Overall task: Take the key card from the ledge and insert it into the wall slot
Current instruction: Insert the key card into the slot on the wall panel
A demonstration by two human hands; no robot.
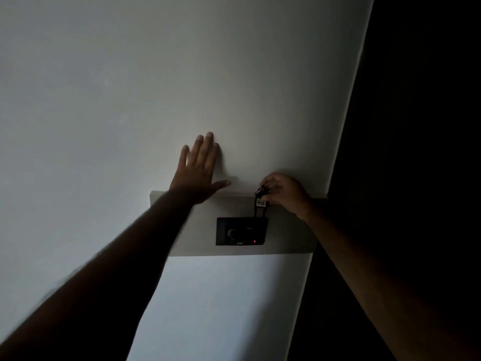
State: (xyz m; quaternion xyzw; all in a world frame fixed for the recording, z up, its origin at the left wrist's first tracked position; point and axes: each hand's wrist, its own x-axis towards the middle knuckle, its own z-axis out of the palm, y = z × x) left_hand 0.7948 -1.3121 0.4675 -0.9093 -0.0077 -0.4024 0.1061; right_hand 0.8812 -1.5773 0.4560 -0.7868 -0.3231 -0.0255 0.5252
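The room is dim. A dark key card (260, 208) with a small pale label stands upright, its lower end at the top right edge of the black wall panel (240, 231). My right hand (282, 195) pinches the card's top end. A red light (254, 241) glows low on the panel, and a round knob (231, 233) sits left of it. The panel is set in the front face of a pale ledge (182, 212). My left hand (199, 169) lies flat on the wall above the ledge, fingers spread, holding nothing.
A plain white wall (156, 87) fills most of the view. To the right of the wall's edge lies a dark, unlit area (416, 126) where nothing can be made out. Both my forearms reach up from the bottom of the frame.
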